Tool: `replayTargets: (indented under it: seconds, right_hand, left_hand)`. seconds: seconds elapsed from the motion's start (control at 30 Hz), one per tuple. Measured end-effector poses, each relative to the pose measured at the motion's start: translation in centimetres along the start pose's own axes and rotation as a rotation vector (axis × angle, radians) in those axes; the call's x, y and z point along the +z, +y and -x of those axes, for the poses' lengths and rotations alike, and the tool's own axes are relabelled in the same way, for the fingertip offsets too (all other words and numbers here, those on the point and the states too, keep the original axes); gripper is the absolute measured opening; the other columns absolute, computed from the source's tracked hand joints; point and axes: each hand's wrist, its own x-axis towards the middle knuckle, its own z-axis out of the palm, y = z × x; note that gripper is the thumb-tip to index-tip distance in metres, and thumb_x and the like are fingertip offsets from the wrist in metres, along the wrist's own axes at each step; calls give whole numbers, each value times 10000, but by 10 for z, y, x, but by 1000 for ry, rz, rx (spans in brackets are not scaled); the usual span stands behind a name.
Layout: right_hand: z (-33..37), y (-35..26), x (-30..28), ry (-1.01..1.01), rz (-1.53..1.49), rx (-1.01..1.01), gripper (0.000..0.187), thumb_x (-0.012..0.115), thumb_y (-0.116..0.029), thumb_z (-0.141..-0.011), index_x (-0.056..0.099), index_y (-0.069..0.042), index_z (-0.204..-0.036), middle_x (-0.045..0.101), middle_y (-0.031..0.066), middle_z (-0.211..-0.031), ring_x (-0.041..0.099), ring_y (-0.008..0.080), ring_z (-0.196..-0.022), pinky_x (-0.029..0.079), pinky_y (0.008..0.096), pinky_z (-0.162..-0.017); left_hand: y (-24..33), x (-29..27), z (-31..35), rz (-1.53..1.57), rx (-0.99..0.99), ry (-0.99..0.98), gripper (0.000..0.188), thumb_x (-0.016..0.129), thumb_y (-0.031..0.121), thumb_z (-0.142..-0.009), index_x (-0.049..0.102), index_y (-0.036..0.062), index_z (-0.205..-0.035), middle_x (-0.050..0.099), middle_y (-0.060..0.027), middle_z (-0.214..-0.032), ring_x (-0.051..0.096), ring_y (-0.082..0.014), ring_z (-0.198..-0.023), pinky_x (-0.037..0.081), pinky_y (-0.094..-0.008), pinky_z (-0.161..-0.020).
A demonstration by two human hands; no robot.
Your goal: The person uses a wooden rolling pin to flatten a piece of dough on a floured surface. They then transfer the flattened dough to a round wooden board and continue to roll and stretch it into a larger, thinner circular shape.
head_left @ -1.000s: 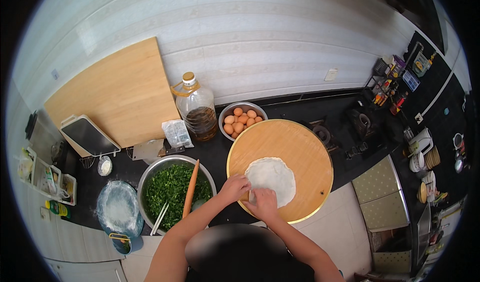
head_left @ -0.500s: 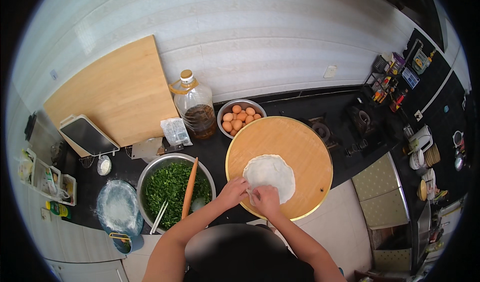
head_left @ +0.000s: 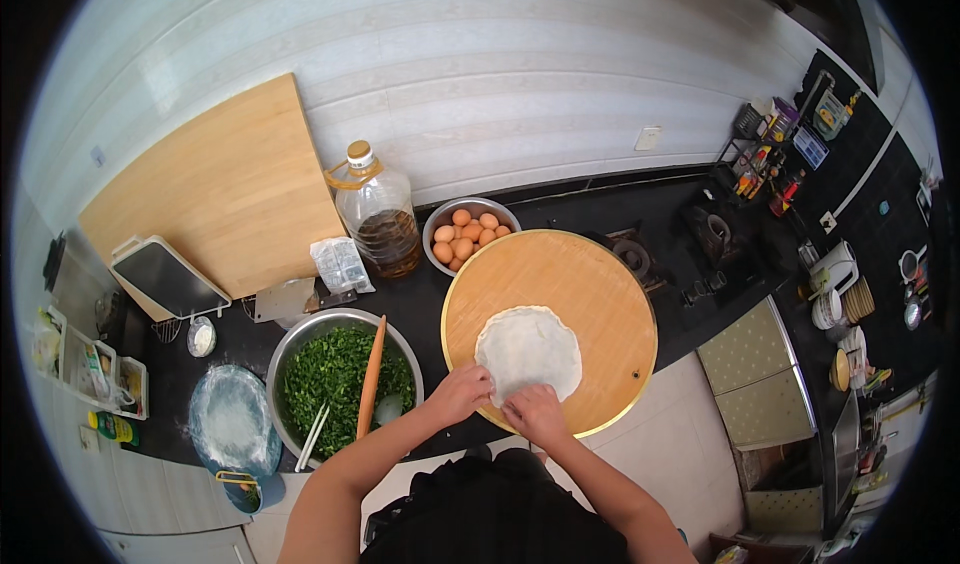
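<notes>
A round, thin sheet of white dough (head_left: 529, 350) lies on the near part of a round wooden board (head_left: 590, 284). Its far edge looks sealed and a little ridged. At the dough's near left edge, my left hand (head_left: 463, 392) pinches the rim with bent fingers. Just right of it, my right hand (head_left: 537, 414) has its fingers closed on the near edge. The fingertips partly hide that rim. To the left stands a steel bowl (head_left: 277, 374) of chopped greens (head_left: 340, 384), with a wooden rolling pin (head_left: 372, 379) and white chopsticks (head_left: 313, 436) resting in it.
Behind the board sits a bowl of brown eggs (head_left: 463, 234). A large oil bottle (head_left: 385, 219), a cleaver (head_left: 285, 301) and a leaning wooden board (head_left: 220, 184) stand farther left. A flour-dusted blue lid or tray (head_left: 235, 419) is at the far left, a gas stove (head_left: 715, 234) at the right.
My right hand has moved slightly down and away from my left along the dough's near edge. The gathered bit of rim now lies flatter. The whole view has shifted a little.
</notes>
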Motion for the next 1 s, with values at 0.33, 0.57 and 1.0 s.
replayTargets:
  seconds: [0.33, 0.57, 1.0]
  right_hand:
    - [-3, -12, 1, 12, -6, 75, 184, 763, -234, -755, 649, -112, -831, 599, 66, -803, 577, 279, -833, 417, 415, -778]
    - [-4, -15, 14, 49, -13, 157, 140, 727, -194, -779, 624, -108, -818, 585, 64, -795, 573, 282, -827, 411, 424, -769]
    - [-6, -6, 9, 53, 38, -39, 135, 742, -177, -740, 643, -115, -807, 603, 46, -797, 584, 255, -802, 408, 404, -751]
  left_hand:
    - [-2, 13, 3, 12, -57, -18, 114, 717, 85, -756, 627, 57, -820, 586, -90, -895, 574, -308, -896, 465, -412, -788]
    - [-2, 20, 7, 74, -174, 42, 114, 704, 63, -761, 600, 39, -803, 577, -111, -896, 555, -330, -909, 448, -416, -798]
    - [-6, 16, 6, 42, -83, -16, 133, 736, 113, -752, 654, 67, -845, 579, -86, -900, 556, -308, -894, 449, -410, -783]
